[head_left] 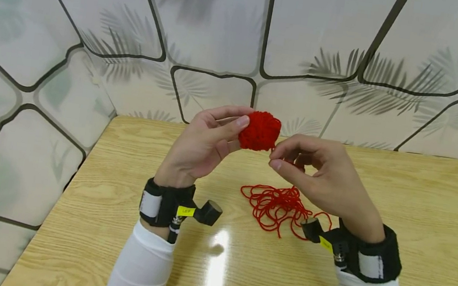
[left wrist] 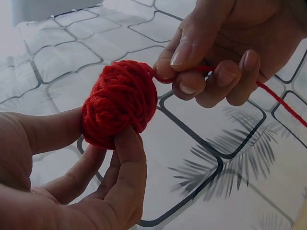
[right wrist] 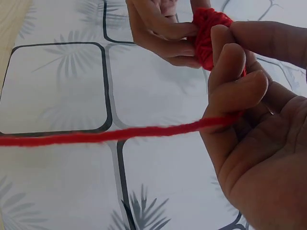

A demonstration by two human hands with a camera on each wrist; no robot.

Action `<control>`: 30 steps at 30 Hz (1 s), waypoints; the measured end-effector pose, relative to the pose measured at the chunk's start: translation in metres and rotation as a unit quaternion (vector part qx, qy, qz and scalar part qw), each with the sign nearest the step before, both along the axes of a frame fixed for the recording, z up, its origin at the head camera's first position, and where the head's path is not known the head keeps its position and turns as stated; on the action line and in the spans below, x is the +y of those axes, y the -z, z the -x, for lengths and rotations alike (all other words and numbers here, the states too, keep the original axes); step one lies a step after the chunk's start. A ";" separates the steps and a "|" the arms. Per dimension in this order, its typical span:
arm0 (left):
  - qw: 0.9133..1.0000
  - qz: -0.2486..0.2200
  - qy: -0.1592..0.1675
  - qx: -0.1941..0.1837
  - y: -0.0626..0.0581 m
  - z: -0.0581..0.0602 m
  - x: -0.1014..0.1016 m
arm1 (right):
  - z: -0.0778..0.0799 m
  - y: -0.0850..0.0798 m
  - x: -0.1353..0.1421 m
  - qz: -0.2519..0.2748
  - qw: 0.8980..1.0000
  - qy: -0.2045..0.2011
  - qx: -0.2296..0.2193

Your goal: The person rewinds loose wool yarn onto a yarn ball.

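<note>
A small ball of red yarn is held up above the table by my left hand, thumb on the near side and fingers behind and under it. Close to the ball's right side, my right hand pinches the yarn strand between thumb and forefinger. In the left wrist view a short bit of strand runs from the ball to those fingertips. From there the strand passes across the other fingers of the right hand and trails away. A loose tangle of red yarn lies on the table below the hands.
The wooden table reaches back to a wall covering printed with dark outlines and palm leaves. Each wrist wears a black strap with a small camera. A bright reflection shows on the table front.
</note>
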State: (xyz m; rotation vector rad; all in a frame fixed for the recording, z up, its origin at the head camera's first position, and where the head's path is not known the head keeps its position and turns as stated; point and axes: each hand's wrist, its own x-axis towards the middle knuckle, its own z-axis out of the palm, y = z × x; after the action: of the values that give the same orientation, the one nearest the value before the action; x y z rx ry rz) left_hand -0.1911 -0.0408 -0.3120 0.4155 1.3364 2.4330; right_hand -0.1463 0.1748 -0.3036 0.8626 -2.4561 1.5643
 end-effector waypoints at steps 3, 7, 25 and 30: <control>0.999 -0.028 0.022 -0.011 0.000 0.000 0.000 | 0.001 0.001 0.001 0.019 1.000 -0.009 -0.012; 0.996 -0.057 0.071 -0.007 0.000 -0.001 0.001 | 0.004 0.003 0.002 0.047 0.999 -0.010 -0.023; 0.974 0.058 -0.017 0.217 -0.007 -0.016 0.012 | 0.010 0.011 -0.001 0.063 0.997 -0.011 -0.052; 0.949 0.106 -0.126 0.269 -0.012 -0.021 0.020 | 0.009 0.010 -0.003 0.027 0.999 -0.015 -0.044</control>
State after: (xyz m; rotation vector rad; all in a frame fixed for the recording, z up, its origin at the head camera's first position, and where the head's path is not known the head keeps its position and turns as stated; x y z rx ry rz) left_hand -0.1701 -0.0211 -0.3001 0.9522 1.9588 2.4291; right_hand -0.1556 0.1716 -0.3137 0.8427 -2.4575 1.7067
